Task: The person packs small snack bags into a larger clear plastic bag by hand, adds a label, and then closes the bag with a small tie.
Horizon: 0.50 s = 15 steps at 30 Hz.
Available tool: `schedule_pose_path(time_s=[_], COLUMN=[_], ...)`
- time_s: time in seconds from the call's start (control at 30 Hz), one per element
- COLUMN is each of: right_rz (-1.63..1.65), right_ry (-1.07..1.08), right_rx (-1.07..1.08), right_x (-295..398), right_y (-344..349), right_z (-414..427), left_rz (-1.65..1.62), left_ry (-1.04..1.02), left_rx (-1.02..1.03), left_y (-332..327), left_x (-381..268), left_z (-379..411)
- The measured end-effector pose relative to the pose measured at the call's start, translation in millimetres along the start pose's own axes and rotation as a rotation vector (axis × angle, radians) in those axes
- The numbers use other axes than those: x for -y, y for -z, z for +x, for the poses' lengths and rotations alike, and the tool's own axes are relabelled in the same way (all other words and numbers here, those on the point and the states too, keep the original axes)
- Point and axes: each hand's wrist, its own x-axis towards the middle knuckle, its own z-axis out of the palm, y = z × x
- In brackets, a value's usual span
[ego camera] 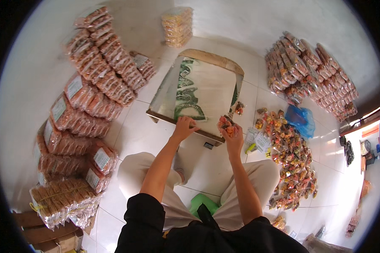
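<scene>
A low wooden-edged tray table (213,82) with a pale, green-printed covering stands on the tiled floor before me. My left hand (185,127) rests at its near edge, left of the middle, fingers bent; whether it holds anything I cannot tell. At the near right corner, my right hand (233,136) grips a small clear packet (227,126) of orange, red and dark pieces. A similar small packet (239,108) lies on the floor just right of the table. Farther right spreads a long heap of such packets (291,161).
Stacked clear packs (98,66) line the left wall, more packs (307,69) stand at the right, and a yellowish stack (177,27) stands behind the table. A blue plastic bag (300,120), printed labels (262,141) and a green-handled cutter (250,148) lie at the right. Cardboard boxes (57,238) sit lower left.
</scene>
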Motion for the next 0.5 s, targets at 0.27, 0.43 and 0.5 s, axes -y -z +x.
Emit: schedule_pose_path(time_s=[0.27, 0.43, 0.5], right_rz=[0.107, 0.467, 0.417], right_ry=[-0.2, -0.176, -0.162], right_rx=[0.022, 0.118, 0.15], right_x=[-34, -5, -2], right_y=[6, -13, -14], right_z=[4, -16, -20], left_rz=[0.056, -0.101, -0.192], left_ry=[-0.17, -0.162, -0.145], left_rx=[-0.244, -0.248, -0.311], left_y=[-21, -21, -26], left_x=[-39, -58, -71], left_z=[-4, -3, 1])
